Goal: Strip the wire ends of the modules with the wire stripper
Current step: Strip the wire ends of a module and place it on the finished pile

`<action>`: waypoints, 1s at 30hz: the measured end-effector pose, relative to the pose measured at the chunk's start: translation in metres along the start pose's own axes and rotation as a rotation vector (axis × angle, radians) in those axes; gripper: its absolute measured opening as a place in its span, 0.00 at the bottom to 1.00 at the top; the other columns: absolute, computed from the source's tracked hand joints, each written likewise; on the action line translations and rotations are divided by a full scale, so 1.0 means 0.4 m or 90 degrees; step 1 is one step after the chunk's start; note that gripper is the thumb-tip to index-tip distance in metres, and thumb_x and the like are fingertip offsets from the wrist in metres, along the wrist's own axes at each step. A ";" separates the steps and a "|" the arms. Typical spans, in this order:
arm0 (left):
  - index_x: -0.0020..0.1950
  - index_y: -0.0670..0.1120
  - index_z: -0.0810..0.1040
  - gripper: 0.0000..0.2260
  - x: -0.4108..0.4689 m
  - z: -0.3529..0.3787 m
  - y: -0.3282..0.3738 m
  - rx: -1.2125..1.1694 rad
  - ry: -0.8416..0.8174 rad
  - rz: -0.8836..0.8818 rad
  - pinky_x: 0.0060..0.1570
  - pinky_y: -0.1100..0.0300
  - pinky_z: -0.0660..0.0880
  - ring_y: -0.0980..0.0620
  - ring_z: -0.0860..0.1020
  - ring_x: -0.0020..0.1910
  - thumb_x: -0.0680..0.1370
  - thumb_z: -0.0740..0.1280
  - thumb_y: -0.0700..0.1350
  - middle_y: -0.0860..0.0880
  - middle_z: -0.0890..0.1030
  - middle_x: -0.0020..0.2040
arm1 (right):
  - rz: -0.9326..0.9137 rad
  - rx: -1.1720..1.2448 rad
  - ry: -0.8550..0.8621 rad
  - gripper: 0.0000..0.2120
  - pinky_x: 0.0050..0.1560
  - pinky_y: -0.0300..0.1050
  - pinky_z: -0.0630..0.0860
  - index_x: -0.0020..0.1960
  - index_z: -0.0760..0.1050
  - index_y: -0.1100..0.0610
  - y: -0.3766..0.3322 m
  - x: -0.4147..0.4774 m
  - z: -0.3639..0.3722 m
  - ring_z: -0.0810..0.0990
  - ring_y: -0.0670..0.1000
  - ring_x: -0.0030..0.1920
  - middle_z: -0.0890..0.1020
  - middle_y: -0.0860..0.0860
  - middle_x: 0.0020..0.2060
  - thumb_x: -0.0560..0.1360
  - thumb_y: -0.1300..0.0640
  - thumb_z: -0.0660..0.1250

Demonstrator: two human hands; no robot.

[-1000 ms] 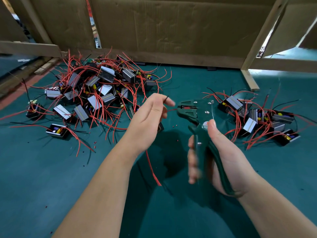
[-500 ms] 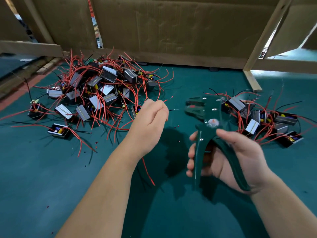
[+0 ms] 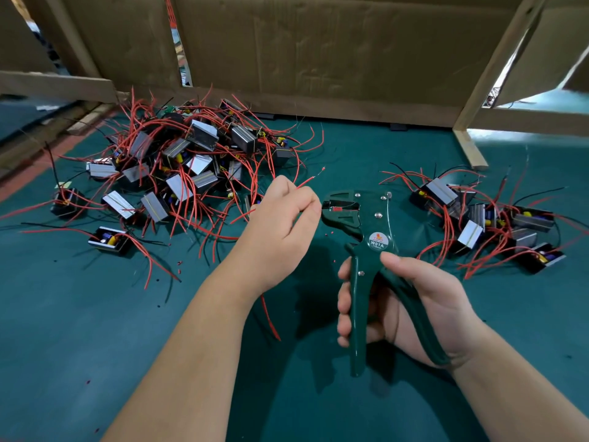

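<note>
My right hand (image 3: 411, 309) grips the handles of a dark green wire stripper (image 3: 366, 237), its jaws pointing left at the middle of the table. My left hand (image 3: 280, 231) is closed on thin red wires (image 3: 310, 180); one bared end sticks up and to the right of my fingers, and my fingertips sit right at the stripper's jaws. Another red wire hangs below my left wrist. The module these wires belong to is hidden by my hand. A big heap of black modules with red wires (image 3: 178, 173) lies at the left, a smaller heap of modules (image 3: 484, 218) at the right.
The table has a dark green mat (image 3: 95, 346) with small red and black insulation scraps scattered on it. Cardboard panels (image 3: 318, 52) and wooden battens (image 3: 471, 148) wall off the far side. One lone module (image 3: 110, 239) lies at the near left of the big heap.
The stripper's handles have spread apart after a squeeze one second ago. My left hand has come back to the jaws with the wires, and a bared wire end now sticks up above my fingers.
</note>
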State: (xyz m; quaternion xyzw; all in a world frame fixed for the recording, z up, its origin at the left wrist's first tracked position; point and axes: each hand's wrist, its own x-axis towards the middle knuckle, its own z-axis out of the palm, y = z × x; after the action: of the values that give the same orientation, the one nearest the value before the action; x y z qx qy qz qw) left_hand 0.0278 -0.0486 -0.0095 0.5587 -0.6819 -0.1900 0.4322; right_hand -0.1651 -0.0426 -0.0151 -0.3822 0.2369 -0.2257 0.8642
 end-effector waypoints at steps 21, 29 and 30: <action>0.47 0.49 0.69 0.09 0.025 0.036 -0.005 -0.195 0.046 -0.169 0.43 0.63 0.62 0.59 0.63 0.33 0.82 0.51 0.49 0.57 0.65 0.37 | -0.097 0.054 0.212 0.20 0.31 0.51 0.78 0.42 0.75 0.60 0.015 0.017 0.038 0.76 0.57 0.28 0.77 0.59 0.32 0.64 0.43 0.67; 0.51 0.45 0.70 0.25 0.028 0.017 0.034 -0.724 0.139 -0.211 0.34 0.61 0.60 0.55 0.63 0.32 0.77 0.47 0.64 0.50 0.66 0.36 | -0.005 0.099 -0.043 0.31 0.45 0.61 0.78 0.58 0.77 0.64 0.002 -0.001 0.023 0.81 0.63 0.39 0.72 0.65 0.63 0.62 0.46 0.76; 0.53 0.45 0.69 0.27 0.022 0.019 0.041 -0.764 0.111 -0.216 0.33 0.60 0.61 0.54 0.64 0.34 0.73 0.49 0.67 0.49 0.67 0.37 | 0.003 0.097 -0.075 0.33 0.46 0.61 0.78 0.62 0.76 0.65 0.007 0.000 0.025 0.80 0.63 0.39 0.73 0.64 0.63 0.64 0.46 0.75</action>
State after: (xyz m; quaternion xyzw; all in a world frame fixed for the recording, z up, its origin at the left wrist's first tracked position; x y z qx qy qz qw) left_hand 0.0121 -0.0534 0.0017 0.3329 -0.3207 -0.5593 0.6882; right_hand -0.1585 -0.0354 -0.0112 -0.3275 0.1684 -0.2182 0.9038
